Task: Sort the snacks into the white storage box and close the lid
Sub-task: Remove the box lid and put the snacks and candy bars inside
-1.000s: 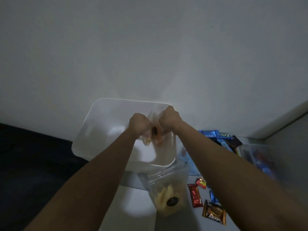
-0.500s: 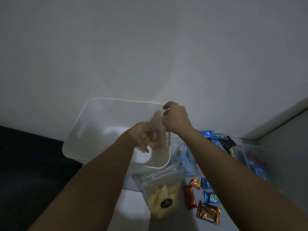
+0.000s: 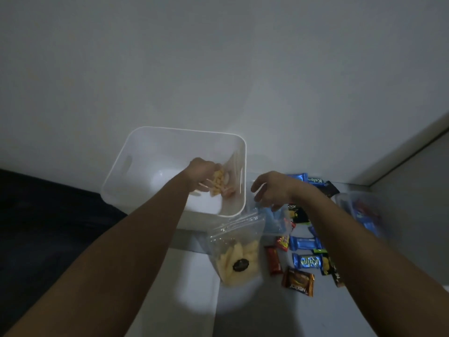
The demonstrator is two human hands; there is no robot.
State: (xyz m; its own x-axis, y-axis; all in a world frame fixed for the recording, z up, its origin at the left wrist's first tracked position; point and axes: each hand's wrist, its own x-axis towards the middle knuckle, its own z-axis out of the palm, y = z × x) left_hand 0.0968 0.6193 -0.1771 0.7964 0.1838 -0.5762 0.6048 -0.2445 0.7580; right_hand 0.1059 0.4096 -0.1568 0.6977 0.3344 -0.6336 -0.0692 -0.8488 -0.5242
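A person's left hand [image 3: 202, 172] is gripping a clear bag of yellow snacks [image 3: 220, 182] inside the white storage box [image 3: 136, 152], the bag trailing toward four o'clock from the fist. The right hand [image 3: 271, 190], fingers loosely spread and holding nothing, is hovering at the box's three o'clock, nearer the wrapped snacks [image 3: 305, 243].

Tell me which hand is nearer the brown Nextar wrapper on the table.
Right. The right hand hovers above the loose snacks, up-table from the brown Nextar wrapper; the left hand holds a snack bag inside the white box.
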